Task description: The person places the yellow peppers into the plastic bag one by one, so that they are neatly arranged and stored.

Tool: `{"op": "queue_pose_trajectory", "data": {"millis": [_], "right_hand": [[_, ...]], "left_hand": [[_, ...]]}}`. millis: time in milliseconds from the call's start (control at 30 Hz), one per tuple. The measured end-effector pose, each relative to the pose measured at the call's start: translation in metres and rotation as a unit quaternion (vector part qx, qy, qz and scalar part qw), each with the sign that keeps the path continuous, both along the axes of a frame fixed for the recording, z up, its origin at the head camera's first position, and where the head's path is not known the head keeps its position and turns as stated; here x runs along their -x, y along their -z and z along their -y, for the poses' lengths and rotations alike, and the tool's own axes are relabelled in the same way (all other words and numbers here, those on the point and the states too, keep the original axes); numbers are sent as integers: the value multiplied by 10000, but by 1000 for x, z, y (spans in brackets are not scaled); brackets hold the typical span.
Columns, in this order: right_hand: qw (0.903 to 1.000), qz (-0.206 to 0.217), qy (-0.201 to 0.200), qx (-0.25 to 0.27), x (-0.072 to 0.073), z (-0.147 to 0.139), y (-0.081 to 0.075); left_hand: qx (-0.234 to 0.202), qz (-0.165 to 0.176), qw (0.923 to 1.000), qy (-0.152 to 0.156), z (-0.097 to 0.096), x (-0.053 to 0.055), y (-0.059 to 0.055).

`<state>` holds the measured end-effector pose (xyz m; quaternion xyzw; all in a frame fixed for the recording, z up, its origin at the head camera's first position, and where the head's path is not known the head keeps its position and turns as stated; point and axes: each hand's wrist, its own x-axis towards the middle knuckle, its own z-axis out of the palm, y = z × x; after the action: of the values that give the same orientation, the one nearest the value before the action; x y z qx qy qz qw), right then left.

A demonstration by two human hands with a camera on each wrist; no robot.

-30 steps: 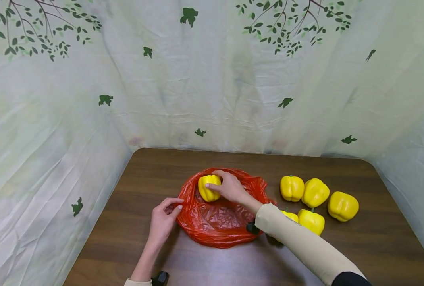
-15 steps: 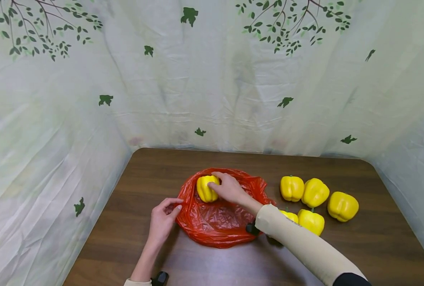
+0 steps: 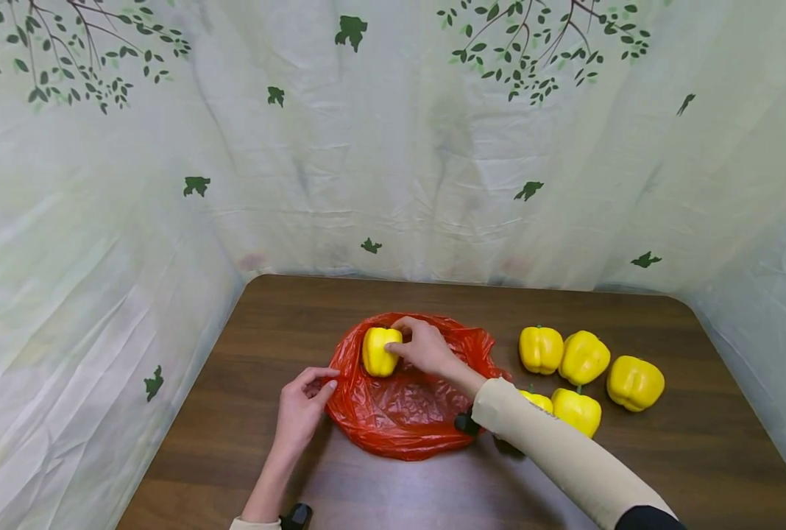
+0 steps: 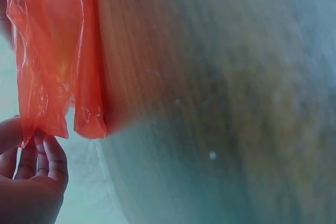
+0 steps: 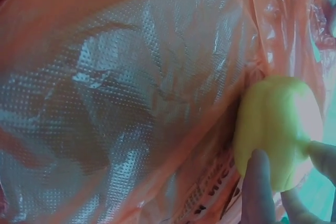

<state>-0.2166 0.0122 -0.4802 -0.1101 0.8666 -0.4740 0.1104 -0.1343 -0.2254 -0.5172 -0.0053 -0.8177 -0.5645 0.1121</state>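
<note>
Right hand (image 3: 426, 350): grip is grasping a yellow pepper (image 3: 377, 353) inside the red bag (image 3: 399, 446), near its left side. Left hand (image 3: 300, 412): grip is pinching the bag's left rim. Other yellow peppers (image 3: 585, 358) are sitting right of the bag on the tabletop (image 3: 221, 442).
</note>
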Motion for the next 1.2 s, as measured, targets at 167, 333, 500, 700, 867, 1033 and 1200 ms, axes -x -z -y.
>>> {"op": "queue_pose_trajectory", "data": {"millis": [167,333,500,700,867,1033,1200], "right_hand": [[9999,-88,116,-52,1,0,6],[9997,-103,221,-32,2,2,12],[9996,-127,249,36,0,2,8],[9996,-60,289,-27,-1,4,5],[9994,-39,312,-127,0,4,5],[9997,90,221,-93,2,1,4],[9997,88,215,-80,2,-6,-1]], "left_hand": [[67,28,10000,-34,0,1,2],[67,131,9999,-18,-1,1,2],[50,152,9999,14,-1,1,2],[119,105,9999,-29,-3,1,1],[162,115,9998,-53,-2,2,-1],[152,145,9997,-96,0,2,-3],[158,243,9996,-11,-3,-3,-20]]}}
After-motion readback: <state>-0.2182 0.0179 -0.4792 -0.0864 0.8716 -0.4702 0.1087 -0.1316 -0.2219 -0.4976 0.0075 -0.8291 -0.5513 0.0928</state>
